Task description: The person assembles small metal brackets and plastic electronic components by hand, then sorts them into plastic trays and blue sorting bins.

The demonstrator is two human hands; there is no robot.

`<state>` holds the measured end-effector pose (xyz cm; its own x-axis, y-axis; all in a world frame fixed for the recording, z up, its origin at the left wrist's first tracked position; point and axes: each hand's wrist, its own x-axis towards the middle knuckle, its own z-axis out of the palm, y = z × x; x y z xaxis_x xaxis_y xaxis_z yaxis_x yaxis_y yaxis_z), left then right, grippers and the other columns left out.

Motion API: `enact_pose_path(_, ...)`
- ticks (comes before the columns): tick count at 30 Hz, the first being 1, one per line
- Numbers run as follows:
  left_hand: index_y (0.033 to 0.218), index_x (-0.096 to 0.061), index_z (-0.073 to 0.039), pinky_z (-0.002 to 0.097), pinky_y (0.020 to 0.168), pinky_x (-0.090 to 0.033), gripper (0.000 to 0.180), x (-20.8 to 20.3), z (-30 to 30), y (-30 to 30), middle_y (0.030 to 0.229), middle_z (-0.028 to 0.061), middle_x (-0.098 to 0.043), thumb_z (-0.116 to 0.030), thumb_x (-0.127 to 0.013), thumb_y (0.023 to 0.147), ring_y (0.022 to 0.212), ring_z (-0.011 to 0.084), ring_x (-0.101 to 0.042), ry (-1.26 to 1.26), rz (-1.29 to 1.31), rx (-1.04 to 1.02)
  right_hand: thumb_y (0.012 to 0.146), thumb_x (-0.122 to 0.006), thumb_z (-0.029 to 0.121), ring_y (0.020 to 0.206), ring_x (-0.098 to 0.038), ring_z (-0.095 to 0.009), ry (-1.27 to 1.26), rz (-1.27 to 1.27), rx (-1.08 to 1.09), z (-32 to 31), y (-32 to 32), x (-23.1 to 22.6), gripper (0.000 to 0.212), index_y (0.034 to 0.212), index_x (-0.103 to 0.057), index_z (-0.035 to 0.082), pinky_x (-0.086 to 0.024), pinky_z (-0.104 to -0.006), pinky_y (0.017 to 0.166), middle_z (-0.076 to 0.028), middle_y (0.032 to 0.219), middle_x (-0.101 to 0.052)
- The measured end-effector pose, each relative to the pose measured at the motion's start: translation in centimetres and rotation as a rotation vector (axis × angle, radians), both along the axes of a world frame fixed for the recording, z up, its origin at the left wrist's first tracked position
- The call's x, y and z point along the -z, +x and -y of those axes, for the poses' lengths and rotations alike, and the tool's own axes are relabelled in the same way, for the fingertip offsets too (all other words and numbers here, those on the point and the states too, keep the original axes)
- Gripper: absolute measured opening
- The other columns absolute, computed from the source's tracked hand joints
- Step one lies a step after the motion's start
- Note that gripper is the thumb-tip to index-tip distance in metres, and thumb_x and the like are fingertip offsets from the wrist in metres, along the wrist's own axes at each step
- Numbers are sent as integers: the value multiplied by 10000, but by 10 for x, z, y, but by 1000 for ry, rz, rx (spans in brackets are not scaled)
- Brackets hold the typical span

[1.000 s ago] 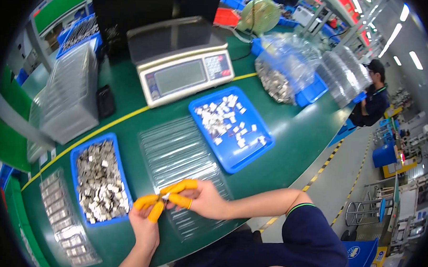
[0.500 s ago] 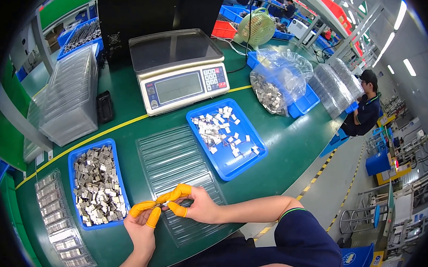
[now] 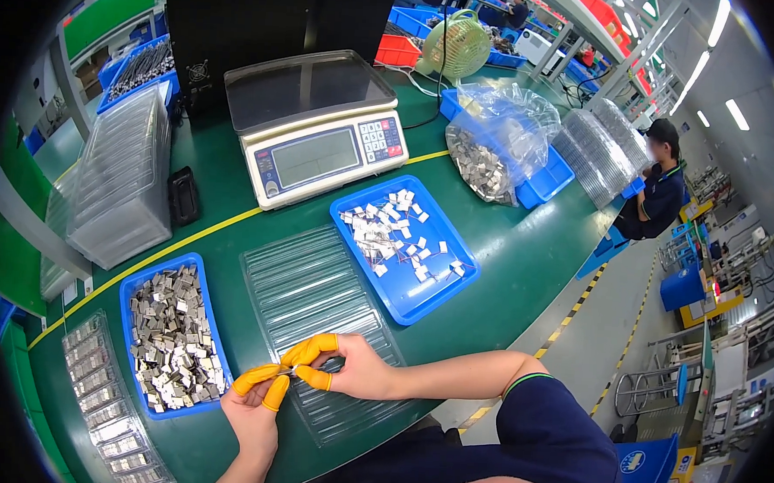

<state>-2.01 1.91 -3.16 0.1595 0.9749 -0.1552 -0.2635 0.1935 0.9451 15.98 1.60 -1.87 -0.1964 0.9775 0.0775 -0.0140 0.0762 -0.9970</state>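
My left hand and my right hand meet over the near edge of a clear ribbed plastic tray. Yellow finger cots cover several fingertips. Both hands are closed in a pinch around a small silver-and-white piece, mostly hidden by the fingers. Left of my hands, a blue tray holds a heap of small silver metal pieces. Ahead and to the right, another blue tray carries small white pieces with thin leads.
A weighing scale stands at the back. A filled clear tray lies far left, below stacked clear trays. At the back right are a plastic bag of metal pieces, more stacked trays, a fan and a co-worker.
My right thumb has moved in closer to the fingertips at the small piece. The whole view has shifted slightly; the trays and scale appear otherwise unchanged.
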Motion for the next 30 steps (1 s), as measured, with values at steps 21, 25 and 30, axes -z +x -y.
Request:
enact_pose_path(21,912,-536,-20,227,600,-477,197,0,-7,-1,797,74,-606,-20,-664,762,671,162,-599,-113,164,64,724,-701,50,878,-555,-166,232,-75,25,-7,4,2,107,824,-662,44,-439,-272,771,-59,925,-585)
enact_pose_path(25,877,-540,13,257,583,-503,164,4,-6,-1,809,124,-620,42,-640,750,666,212,-627,-43,150,31,724,-704,22,906,-558,-196,143,-98,28,-3,2,3,137,853,-658,14,-442,-307,806,-102,929,-579)
enact_pose_path(30,885,-535,1,256,578,-505,172,6,-7,0,787,103,-604,42,-638,754,691,207,-629,-111,241,89,710,-713,20,869,-564,-193,58,-230,17,-3,2,6,145,837,-643,19,-435,-302,786,-89,899,-591)
